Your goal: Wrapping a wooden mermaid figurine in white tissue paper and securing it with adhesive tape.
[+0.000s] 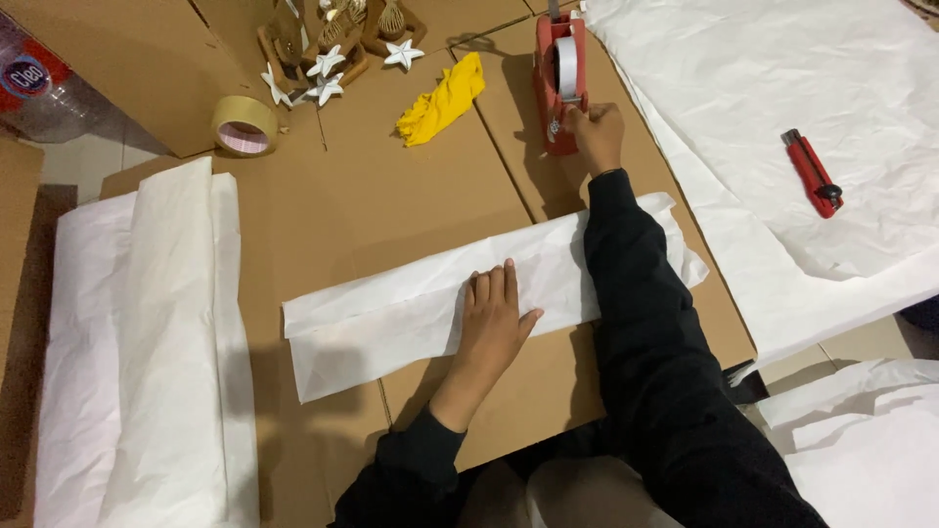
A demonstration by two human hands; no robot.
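A long parcel wrapped in white paper [391, 308] lies across the brown cardboard [411, 205] in front of me. My left hand [494, 318] presses flat on the middle of the paper, fingers together. My right hand [594, 132] reaches forward to the red tape dispenser [558, 83] and pinches the tape end at its front. My black sleeve crosses over the right end of the wrapped parcel.
A roll of beige tape [244, 125], a yellow cloth [442, 101] and white star ornaments [323, 76] lie at the back. A red utility knife [812, 172] rests on white paper sheets [782, 88] at right. Stacked white paper [147, 362] lies left.
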